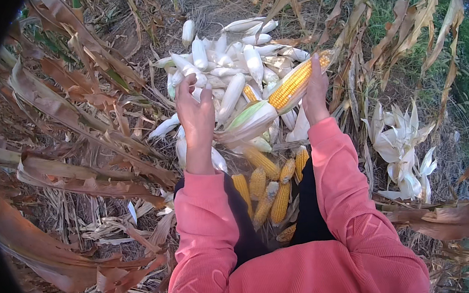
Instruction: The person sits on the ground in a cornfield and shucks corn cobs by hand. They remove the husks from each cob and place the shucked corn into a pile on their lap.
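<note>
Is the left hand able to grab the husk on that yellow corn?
Probably yes. The left hand is already beside the peeled-back husk of the yellow corn, which the right hand holds; nothing lies between them.

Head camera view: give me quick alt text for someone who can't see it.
Two bare hands in pink sleeves husk a yellow corn cob: the right hand grips the cob, the left hand pulls at its pale husk. Behind lies a pile of unhusked ears; husked cobs lie between the knees, amid dry stalks.
</note>
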Available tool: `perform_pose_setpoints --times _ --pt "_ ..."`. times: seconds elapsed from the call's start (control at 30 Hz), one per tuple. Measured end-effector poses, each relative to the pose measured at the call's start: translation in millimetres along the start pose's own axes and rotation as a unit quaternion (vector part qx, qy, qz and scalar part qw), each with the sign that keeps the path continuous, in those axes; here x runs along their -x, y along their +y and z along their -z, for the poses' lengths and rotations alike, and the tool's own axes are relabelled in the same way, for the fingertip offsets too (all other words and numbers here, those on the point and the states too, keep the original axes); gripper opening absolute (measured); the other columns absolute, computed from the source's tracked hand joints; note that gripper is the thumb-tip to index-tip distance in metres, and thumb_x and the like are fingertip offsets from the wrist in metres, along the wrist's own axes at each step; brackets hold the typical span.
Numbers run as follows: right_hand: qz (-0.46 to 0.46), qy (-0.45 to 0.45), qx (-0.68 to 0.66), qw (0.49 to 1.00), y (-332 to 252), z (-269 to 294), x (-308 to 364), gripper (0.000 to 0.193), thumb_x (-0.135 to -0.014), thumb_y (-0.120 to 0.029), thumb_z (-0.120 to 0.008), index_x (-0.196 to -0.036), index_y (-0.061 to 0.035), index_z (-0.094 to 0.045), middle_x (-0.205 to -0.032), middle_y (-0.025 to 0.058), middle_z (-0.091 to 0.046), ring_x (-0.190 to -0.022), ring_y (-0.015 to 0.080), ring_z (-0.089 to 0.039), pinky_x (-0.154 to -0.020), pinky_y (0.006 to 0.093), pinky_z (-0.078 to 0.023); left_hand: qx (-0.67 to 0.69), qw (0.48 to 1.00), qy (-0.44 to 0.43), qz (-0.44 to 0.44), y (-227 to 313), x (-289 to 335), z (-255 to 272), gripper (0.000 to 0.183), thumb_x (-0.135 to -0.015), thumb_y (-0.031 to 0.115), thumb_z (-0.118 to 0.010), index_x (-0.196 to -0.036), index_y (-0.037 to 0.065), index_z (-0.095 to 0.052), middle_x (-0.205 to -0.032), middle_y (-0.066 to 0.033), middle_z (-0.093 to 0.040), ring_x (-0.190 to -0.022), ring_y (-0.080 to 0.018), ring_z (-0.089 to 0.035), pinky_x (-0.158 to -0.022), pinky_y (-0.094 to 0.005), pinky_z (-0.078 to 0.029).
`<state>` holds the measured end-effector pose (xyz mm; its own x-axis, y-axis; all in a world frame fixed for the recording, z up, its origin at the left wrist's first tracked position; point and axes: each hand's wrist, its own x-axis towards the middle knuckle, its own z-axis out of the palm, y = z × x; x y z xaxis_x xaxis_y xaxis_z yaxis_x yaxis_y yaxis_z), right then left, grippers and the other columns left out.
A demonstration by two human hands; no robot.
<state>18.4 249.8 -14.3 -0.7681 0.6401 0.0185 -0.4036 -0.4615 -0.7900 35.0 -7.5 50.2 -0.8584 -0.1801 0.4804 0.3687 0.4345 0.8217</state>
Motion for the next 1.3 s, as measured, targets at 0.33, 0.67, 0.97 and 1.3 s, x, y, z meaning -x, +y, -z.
perform_pose_setpoints --times 0.33,0.67,0.97,1.3 --pt "0.067 -0.177 0.159 0.969 -5.7 -31.3 50.6 0.041 -0.088 -0.028 -0.064 -0.113 0.0011 -0.051 -0.100 0.0063 -0.058 -0.089 0.0131 -0.054 -0.080 0.0277 -0.045 0.104 0.954 -0.270 0.082 0.3 32.9 -50.5 0.051 -0.088 0.037 -0.060 -0.118 -0.005 -0.056 -0.104 -0.0170 -0.062 -0.097 -0.0232 -0.058 -0.084 -0.0345 -0.046" --pt "0.082 -0.256 0.113 0.957 -31.2 -49.6 73.7 0.049 -0.086 -0.028 -0.067 -0.119 0.0027 -0.047 -0.102 0.0068 -0.057 -0.093 0.0119 -0.052 -0.084 0.0270 -0.044 0.299 0.919 -0.221 0.131 9.1 52.9 -102.9 0.054 -0.098 0.045 -0.038 -0.127 0.000 -0.049 -0.114 -0.0153 -0.058 -0.106 -0.0201 -0.055 -0.088 -0.0317 -0.043" --pt "0.169 -0.211 0.272 0.924 -63.2 -57.0 80.1 0.047 -0.090 -0.040 -0.052 -0.106 0.0039 -0.053 -0.091 0.0220 -0.059 -0.084 0.0290 -0.057 -0.079 0.0349 -0.044 0.401 0.871 -0.186 0.213 15.2 58.0 -119.0 0.061 -0.101 0.044 -0.024 -0.135 -0.004 -0.039 -0.129 -0.0163 -0.049 -0.115 -0.0227 -0.051 -0.096 -0.0323 -0.041" --pt "0.157 -0.178 0.326 0.915 -63.6 -51.1 68.1 0.031 -0.094 -0.028 -0.048 -0.097 0.0026 -0.055 -0.075 0.0170 -0.056 -0.070 0.0213 -0.053 -0.067 0.0331 -0.043 0.450 0.824 -0.178 0.295 16.1 68.0 -125.4 0.062 -0.099 0.048 -0.029 -0.132 -0.002 -0.042 -0.124 -0.0142 -0.052 -0.111 -0.0234 -0.053 -0.094 -0.0327 -0.043"
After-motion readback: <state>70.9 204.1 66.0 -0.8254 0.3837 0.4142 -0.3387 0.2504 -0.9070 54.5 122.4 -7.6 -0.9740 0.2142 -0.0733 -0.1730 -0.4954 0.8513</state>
